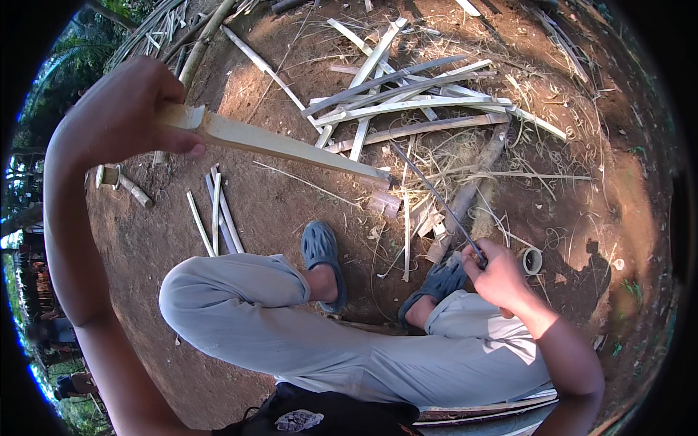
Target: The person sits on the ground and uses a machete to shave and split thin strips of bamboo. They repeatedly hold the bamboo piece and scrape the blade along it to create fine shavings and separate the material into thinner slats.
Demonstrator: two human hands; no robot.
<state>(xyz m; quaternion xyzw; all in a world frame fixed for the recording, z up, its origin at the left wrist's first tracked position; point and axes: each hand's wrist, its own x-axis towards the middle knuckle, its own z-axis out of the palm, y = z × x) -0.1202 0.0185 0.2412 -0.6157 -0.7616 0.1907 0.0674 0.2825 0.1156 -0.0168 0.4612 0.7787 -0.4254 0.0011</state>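
I see the bamboo length [291, 148] slanting over the brown earth [280, 221], one end clasped by the left hand [131, 112], its grip closed; the right hand [498, 275] has its grip wrapped round a long thin knife [456, 223] near one clog [440, 279], and pale strips [414, 107] lie heaped beyond
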